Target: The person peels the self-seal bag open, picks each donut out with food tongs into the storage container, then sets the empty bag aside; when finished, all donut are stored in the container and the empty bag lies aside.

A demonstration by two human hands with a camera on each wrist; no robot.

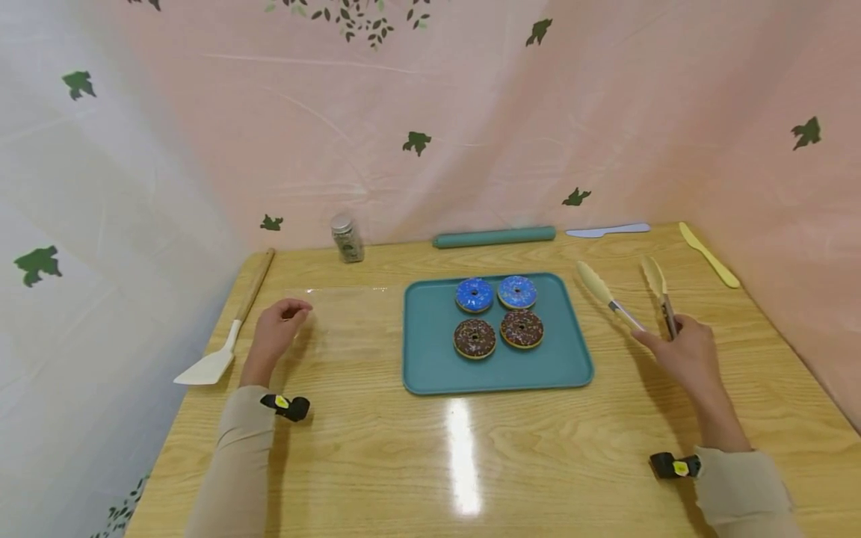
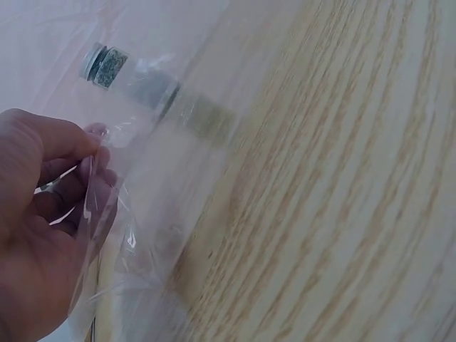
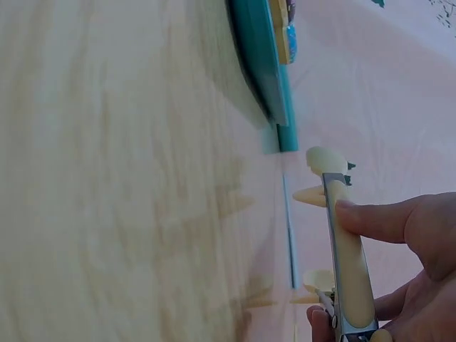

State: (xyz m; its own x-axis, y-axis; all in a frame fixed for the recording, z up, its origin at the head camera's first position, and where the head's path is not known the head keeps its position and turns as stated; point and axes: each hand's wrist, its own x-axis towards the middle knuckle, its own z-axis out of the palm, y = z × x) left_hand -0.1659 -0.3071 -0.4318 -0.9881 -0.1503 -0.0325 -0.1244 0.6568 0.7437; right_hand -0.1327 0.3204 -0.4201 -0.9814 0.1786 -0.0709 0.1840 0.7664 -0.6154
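My left hand (image 1: 277,329) pinches the edge of a clear plastic bag (image 2: 135,235) between thumb and fingers, over the left side of the table. Seen from the head, the bag is a faint see-through sheet stretching right toward the tray. With my right hand (image 1: 689,355) I grip a pair of tongs (image 1: 595,285) with cream tips and metal arms. Their arms are spread, tips pointing away from me, right of the tray. The teal tray (image 1: 430,373) carries two blue-iced donuts (image 1: 474,295) behind two chocolate-iced donuts (image 1: 474,339), all with sprinkles.
A white spatula (image 1: 208,366) with a wooden handle lies at the left edge. Along the back are a seasoning jar (image 1: 347,239), a teal rolling pin (image 1: 494,237), a lilac knife (image 1: 608,231) and a yellow knife (image 1: 708,255). Patterned cloth hangs behind the table.
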